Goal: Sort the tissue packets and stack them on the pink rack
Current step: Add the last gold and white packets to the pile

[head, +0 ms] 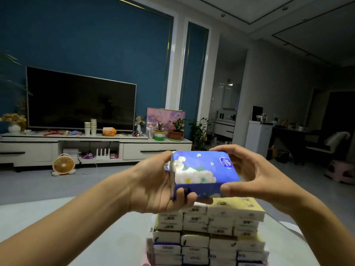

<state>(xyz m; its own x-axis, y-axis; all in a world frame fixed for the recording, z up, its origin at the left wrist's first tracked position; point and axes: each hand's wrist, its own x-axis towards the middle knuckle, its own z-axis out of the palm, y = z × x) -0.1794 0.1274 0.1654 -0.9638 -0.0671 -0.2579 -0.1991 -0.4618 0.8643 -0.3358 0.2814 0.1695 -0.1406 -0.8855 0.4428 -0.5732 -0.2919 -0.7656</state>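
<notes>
Head view shows a stack of tissue packets [209, 233] nearest, piled in layers. Just above it, the left hand [153, 185] and right hand [255, 173] both grip a blue packet [203, 169] by its ends. Beyond stands a dark television [80, 98].

Raised: left grip [153, 186], right grip [257, 175], both curled.
</notes>
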